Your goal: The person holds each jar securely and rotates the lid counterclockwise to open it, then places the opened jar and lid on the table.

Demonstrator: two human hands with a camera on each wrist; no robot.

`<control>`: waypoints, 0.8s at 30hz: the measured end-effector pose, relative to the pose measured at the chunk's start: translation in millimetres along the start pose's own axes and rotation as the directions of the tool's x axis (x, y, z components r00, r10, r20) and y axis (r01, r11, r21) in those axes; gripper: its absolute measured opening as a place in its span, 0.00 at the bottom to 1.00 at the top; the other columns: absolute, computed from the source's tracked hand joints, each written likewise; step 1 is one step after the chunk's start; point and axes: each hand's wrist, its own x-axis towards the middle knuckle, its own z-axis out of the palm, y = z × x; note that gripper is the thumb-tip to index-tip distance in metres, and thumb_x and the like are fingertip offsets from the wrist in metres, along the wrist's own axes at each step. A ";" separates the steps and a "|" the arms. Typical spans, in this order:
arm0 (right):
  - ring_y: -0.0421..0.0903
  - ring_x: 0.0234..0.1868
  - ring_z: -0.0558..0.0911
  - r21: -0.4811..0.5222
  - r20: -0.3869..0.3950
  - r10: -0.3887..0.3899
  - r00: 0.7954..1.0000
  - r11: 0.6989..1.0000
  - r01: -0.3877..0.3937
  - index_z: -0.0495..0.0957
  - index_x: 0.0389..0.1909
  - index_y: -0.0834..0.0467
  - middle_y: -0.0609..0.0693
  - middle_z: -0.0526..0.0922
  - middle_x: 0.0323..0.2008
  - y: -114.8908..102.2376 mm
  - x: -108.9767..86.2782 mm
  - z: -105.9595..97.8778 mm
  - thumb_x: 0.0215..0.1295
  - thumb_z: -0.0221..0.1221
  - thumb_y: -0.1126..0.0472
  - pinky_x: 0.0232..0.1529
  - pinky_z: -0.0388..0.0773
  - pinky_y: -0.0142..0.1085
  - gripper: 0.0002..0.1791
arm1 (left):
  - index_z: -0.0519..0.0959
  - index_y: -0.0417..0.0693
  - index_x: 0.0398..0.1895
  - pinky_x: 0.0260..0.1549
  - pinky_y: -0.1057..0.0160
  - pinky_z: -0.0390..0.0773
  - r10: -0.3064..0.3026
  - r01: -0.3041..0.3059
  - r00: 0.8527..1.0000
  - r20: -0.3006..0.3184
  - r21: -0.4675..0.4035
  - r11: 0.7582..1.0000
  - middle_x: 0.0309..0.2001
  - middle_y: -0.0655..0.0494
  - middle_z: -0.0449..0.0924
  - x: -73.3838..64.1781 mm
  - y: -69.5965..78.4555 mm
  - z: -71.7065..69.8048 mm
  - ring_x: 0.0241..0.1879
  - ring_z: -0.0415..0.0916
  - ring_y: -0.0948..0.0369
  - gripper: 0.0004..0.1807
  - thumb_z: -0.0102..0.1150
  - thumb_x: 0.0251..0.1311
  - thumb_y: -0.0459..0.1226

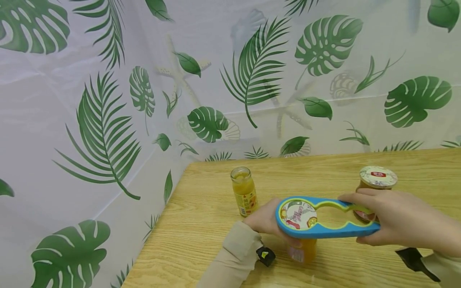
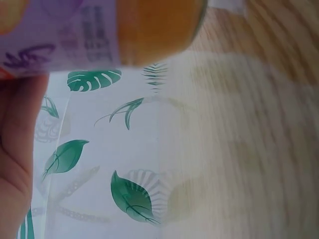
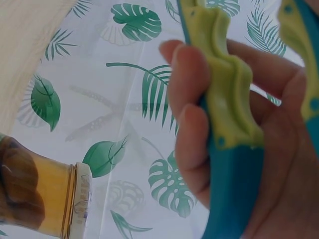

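My left hand [image 1: 266,219] holds a glass jar [image 1: 307,253] of orange contents around its upper part. The left wrist view shows the jar's purple label and lower end, tilted over the wooden table. A blue and yellow-green jar opener [image 1: 333,232] lies across the top, its left-end opening around the printed lid [image 1: 298,215]. With curled fingers, my right hand [image 1: 403,218] grips the opener's other end. In the right wrist view those fingers [image 3: 192,74] wrap around one of its scalloped arms.
An uncapped glass bottle [image 1: 245,194] with yellow contents stands on the wooden table [image 1: 180,232], left of and behind my hands. Behind my right hand is a lidded jar [image 1: 378,177] with amber contents and dark pieces. A leaf-print sheet [image 1: 216,92] hangs along the back and left.
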 end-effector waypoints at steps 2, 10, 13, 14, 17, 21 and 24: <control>0.29 0.21 0.64 0.018 -0.002 -0.028 1.000 0.999 0.028 0.72 0.47 0.50 0.34 0.62 0.24 0.6 -0.8 -0.4 0.31 0.69 0.41 0.18 0.63 0.28 0.37 | 0.69 0.29 0.47 0.44 0.68 0.71 0.011 -0.010 0.999 0.045 -0.014 1.000 0.41 0.34 0.74 -0.2 -1.1 -0.2 0.36 0.70 0.74 0.33 0.68 0.28 0.19; 0.29 0.23 0.68 0.059 0.051 -0.064 0.997 0.996 0.061 0.71 0.50 0.51 0.34 0.65 0.28 3.8 -2.7 -0.9 0.33 0.69 0.40 0.19 0.67 0.28 0.40 | 0.68 0.25 0.46 0.44 0.67 0.71 0.014 -0.003 0.980 0.196 -0.057 0.998 0.41 0.31 0.73 1.6 -9.9 0.7 0.36 0.71 0.73 0.33 0.67 0.28 0.16; 0.29 0.23 0.68 0.068 0.047 -0.077 0.996 0.995 0.074 0.71 0.50 0.52 0.33 0.65 0.28 5.1 -2.9 -0.5 0.33 0.69 0.41 0.19 0.67 0.28 0.39 | 0.68 0.25 0.46 0.44 0.67 0.72 0.020 -0.009 0.979 0.201 -0.059 0.998 0.40 0.31 0.73 1.8 -11.3 0.7 0.36 0.72 0.74 0.33 0.66 0.28 0.15; 0.28 0.23 0.68 0.071 0.045 -0.080 0.996 0.994 0.077 0.71 0.50 0.52 0.33 0.66 0.29 5.6 -3.1 -0.4 0.33 0.69 0.40 0.19 0.67 0.28 0.39 | 0.68 0.25 0.46 0.44 0.67 0.72 0.023 -0.011 0.979 0.203 -0.059 0.998 0.40 0.30 0.73 1.8 -11.2 0.6 0.36 0.72 0.74 0.33 0.66 0.28 0.15; 0.28 0.23 0.68 0.079 0.037 -0.092 0.995 0.993 0.089 0.71 0.50 0.52 0.34 0.66 0.29 6.6 -3.5 -0.3 0.34 0.68 0.40 0.19 0.67 0.28 0.39 | 0.67 0.25 0.46 0.45 0.67 0.71 0.027 -0.013 0.980 0.196 -0.071 0.997 0.40 0.30 0.72 1.5 -8.2 0.5 0.36 0.71 0.74 0.33 0.66 0.28 0.15; 0.28 0.23 0.67 0.073 0.029 -0.092 0.995 0.993 0.090 0.71 0.50 0.53 0.34 0.67 0.31 7.0 -3.7 -0.9 0.34 0.67 0.38 0.20 0.68 0.28 0.40 | 0.65 0.25 0.48 0.48 0.66 0.69 0.034 -0.017 0.983 0.179 -0.099 0.995 0.43 0.28 0.69 0.3 -2.3 0.6 0.39 0.70 0.74 0.35 0.65 0.27 0.14; 0.28 0.23 0.67 0.063 0.032 -0.082 0.996 0.995 0.080 0.71 0.50 0.53 0.35 0.68 0.31 6.9 -4.2 -1.3 0.34 0.67 0.37 0.20 0.68 0.28 0.40 | 0.62 0.25 0.51 0.50 0.66 0.67 0.035 -0.016 0.985 0.170 -0.112 0.994 0.46 0.27 0.66 -0.6 0.7 0.5 0.41 0.68 0.74 0.38 0.64 0.27 0.13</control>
